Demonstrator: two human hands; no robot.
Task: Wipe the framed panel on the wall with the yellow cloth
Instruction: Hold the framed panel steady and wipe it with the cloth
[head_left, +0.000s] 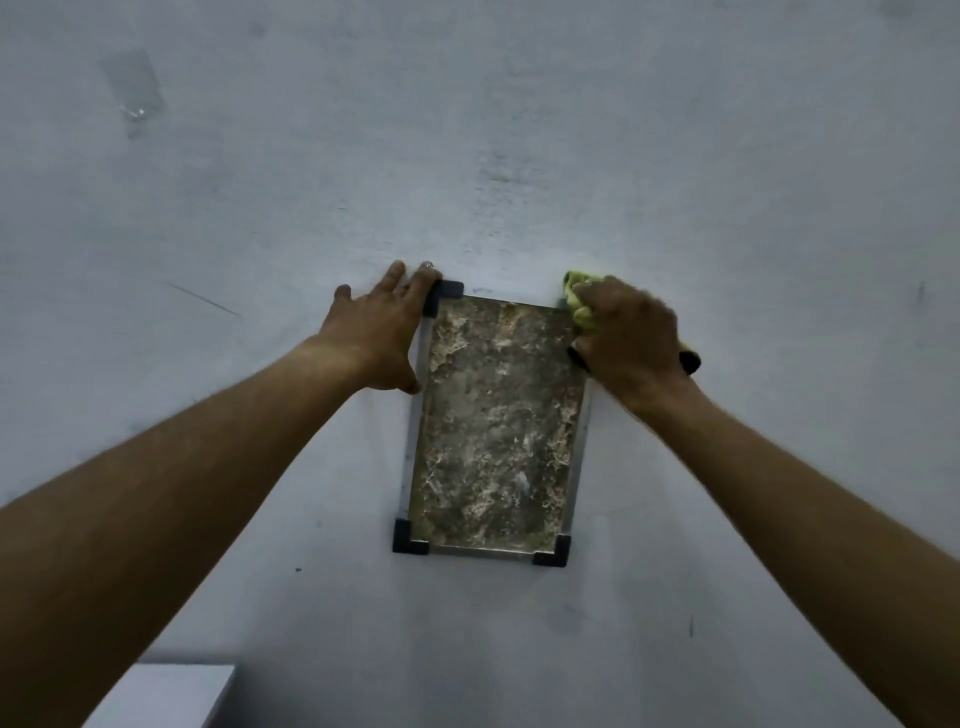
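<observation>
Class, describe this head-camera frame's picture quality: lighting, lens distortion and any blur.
Head view: dim, cool, even light on the wall; the wide-angle lens splays the forearms and skews the framed panel; the right hand gripping the yellow cloth looks slightly motion-blurred, the left hand sharper; no strong glare.

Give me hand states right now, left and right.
Left hand: open, fingers straight, resting against the framed panel's upper left edge.
Right hand: shut on the yellow cloth, at the panel's upper right corner.
</observation>
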